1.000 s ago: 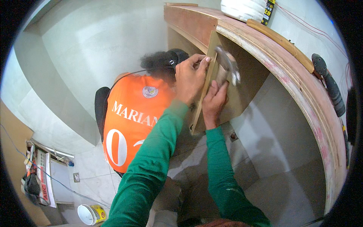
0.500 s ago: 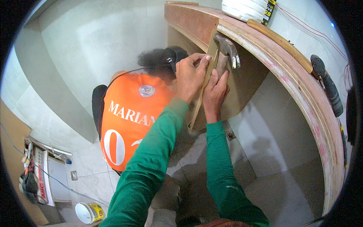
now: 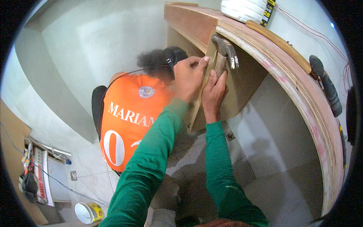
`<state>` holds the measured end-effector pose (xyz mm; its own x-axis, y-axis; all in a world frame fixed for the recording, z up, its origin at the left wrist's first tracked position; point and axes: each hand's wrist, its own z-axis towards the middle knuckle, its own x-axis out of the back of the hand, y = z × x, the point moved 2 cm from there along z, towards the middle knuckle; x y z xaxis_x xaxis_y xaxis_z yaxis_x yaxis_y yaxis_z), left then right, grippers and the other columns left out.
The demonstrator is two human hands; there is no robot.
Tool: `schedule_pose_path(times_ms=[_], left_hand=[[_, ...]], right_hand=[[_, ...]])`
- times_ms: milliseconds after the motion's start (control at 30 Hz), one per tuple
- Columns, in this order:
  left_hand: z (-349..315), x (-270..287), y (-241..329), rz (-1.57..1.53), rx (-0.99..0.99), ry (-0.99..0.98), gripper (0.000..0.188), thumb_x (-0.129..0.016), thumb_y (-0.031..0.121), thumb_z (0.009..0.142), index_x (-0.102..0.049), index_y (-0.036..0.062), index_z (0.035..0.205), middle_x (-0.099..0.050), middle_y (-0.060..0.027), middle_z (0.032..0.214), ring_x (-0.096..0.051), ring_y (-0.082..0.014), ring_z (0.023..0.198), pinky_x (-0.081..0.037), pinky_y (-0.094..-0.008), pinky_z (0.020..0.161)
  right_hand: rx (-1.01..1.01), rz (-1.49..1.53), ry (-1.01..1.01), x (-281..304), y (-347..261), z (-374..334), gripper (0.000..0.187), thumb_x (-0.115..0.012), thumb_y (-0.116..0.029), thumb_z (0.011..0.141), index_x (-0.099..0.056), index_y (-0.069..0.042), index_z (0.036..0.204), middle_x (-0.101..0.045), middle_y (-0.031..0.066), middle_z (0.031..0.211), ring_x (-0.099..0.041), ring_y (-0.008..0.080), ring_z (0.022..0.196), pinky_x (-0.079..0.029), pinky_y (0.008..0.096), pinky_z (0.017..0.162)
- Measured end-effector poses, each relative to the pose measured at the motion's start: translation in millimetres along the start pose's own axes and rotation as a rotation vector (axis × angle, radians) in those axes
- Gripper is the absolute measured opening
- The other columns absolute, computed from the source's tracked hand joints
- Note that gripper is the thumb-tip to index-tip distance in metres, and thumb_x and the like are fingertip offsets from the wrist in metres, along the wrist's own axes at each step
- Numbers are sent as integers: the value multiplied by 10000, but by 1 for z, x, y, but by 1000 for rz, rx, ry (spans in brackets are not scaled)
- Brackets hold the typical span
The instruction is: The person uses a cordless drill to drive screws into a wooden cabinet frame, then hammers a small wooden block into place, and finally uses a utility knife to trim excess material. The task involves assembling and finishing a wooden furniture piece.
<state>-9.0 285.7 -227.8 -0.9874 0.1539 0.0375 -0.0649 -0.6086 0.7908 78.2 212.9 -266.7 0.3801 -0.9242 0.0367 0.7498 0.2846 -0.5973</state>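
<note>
gripping hammer (image 3: 224,53) | right hand (image 3: 213,94) closed | left hand (image 3: 187,77) steadying board (image 3: 202,90)

A crouching person in an orange shirt (image 3: 128,121) blocks the nine o'clock side of the upright board (image 3: 200,94). The curved bench (image 3: 302,98) closes off twelve to three o'clock. Open floor (image 3: 272,151) lies at five o'clock, beneath the bench.

This is a room under fit-out or carpentry work. A raw plywood counter (image 3: 302,98) with unfinished edges stands on a tiled floor (image 3: 272,151). A power drill (image 3: 327,85), a paint tub (image 3: 87,212) and loose tools (image 3: 34,178) lie about beside bare plastered walls (image 3: 94,38).
</note>
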Motion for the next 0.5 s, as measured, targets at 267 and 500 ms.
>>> schedule_pose_path(times_ms=[267,500], left_hand=[[5,-3,61,149,-575,106,544,-664,99,1001,-606,33,1538,-576,-259,1542,-550,-422,1397,-407,-488,1206],[11,-22,85,241,-657,41,652,-650,5,939,-545,15,1582,-532,-288,1564,-464,-481,1478,-325,-541,1276]], right_hand=[[-99,86,-10,23,0,-20,463,-530,-287,1143,-556,125,1353,-679,406,1130,-654,598,1067,-521,578,873],[-129,174,-1,44,-3,-59,454,-570,-208,1109,-544,108,1434,-687,392,1164,-668,587,1074,-541,568,889]])
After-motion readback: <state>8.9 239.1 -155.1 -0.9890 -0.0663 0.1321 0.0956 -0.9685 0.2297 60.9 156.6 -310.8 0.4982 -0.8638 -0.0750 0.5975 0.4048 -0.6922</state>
